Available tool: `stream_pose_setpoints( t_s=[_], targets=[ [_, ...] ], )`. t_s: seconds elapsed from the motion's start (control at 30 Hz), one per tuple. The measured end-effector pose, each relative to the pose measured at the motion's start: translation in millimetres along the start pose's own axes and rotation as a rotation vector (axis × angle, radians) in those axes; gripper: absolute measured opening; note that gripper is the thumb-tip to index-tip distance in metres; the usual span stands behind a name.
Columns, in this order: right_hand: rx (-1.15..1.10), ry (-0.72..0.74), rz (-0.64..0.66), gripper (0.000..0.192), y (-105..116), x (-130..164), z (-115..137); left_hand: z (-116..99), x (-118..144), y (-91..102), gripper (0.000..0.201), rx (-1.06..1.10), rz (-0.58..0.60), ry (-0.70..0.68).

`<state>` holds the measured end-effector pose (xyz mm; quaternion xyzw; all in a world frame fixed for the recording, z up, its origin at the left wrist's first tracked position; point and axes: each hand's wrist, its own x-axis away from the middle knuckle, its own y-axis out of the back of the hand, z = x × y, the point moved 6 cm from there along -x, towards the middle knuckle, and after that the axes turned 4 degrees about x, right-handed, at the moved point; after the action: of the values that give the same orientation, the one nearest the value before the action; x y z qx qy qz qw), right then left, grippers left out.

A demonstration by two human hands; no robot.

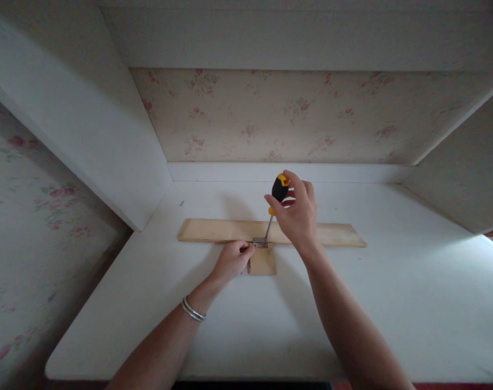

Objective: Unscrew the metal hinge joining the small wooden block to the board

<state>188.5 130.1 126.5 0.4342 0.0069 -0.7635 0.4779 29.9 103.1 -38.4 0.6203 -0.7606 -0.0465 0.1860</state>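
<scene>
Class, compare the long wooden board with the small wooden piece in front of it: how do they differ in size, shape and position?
The long wooden board is a wide strip lying crosswise; the small wooden piece is short and nearly square. The board lies farther from the person; the small piece lies nearer, against the board's front edge. The left hand rests beside the small piece, not on the board. Both are pale wood, flat on the white table.
</scene>
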Motion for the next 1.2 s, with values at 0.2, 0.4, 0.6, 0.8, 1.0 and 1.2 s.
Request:
stream_pose_setpoints(
  t_s=[0.2, 0.4, 0.6, 0.8, 1.0, 1.2],
  targets=[
    [-0.062, 0.066, 0.136, 0.064, -8, 2, 2, 3, -1, -1.0, 0.031, 0.027, 0.0, -0.009],
    [0.009, 0.104, 0.125, 0.059, -8, 4, 11, 1, 0, -1.9, 0.03, 0.038, 0.0, -0.015],
    [0.087, 0.06, 0.096, 0.061, -7, 3, 5, -2, 2, 0.1, 0.031, 0.025, -0.002, 0.015],
    [-0.011, 0.067, 0.172, 0.064, -11, 5, 9, 2, 0, -0.8, 0.031, 0.04, -0.009, 0.0],
    [0.012, 0.079, 0.024, 0.054, -1, 3, 12, 2, -1, -1.5, 0.033, 0.015, 0.005, 0.009],
    [-0.005, 0.048, 0.106, 0.063, -7, 3, 4, 0, -1, -0.3, 0.032, 0.002, 0.014, 0.015]
  ],
)
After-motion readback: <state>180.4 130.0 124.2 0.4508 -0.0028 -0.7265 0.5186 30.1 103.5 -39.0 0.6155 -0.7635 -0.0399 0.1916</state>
